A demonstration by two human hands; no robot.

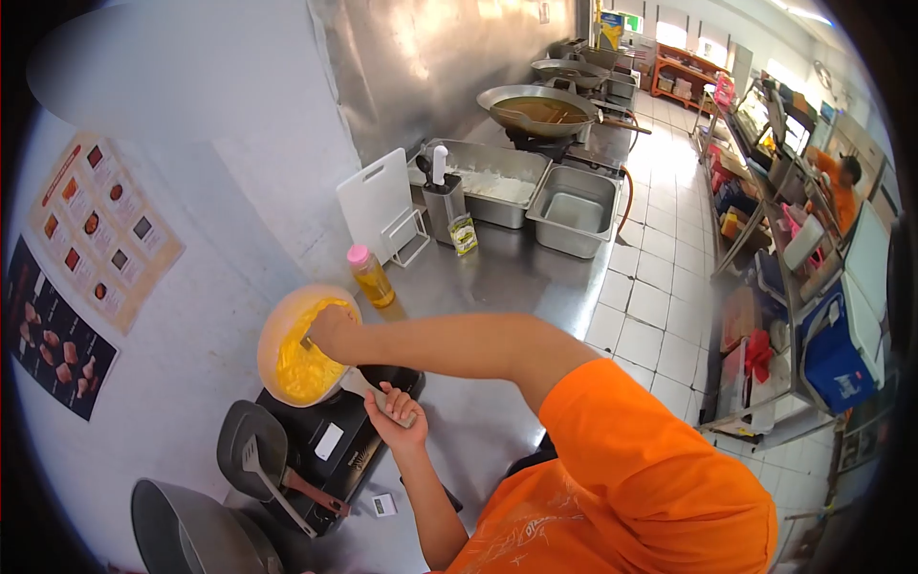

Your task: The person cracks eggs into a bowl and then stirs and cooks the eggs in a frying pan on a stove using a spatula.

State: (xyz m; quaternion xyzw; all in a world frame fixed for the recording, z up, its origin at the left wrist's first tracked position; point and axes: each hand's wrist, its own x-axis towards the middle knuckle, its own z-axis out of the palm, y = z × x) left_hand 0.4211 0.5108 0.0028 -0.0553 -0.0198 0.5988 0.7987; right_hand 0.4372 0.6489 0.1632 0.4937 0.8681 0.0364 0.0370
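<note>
My left hand (395, 421) is wrapped round the light handle of a frying pan (272, 330). The pan is pale inside and tilted, over a black portable stove (368, 435). Yellow egg-like food (304, 375) covers much of its inside. My right hand (335, 332) reaches over the pan's rim, its fingers closed; a small grey edge of some tool shows beside them, but most of it is hidden. Close to the pan stands a bottle of yellow liquid (373, 279) with a pink lid.
A dark square pan (251, 430) with a slotted turner (263, 474) lies on the stove's near side. A large grey pot (186, 526) and a small timer (383, 505) are nearby. Farther off are a white cutting board (375, 206), metal trays (574, 209) and a wok (535, 110).
</note>
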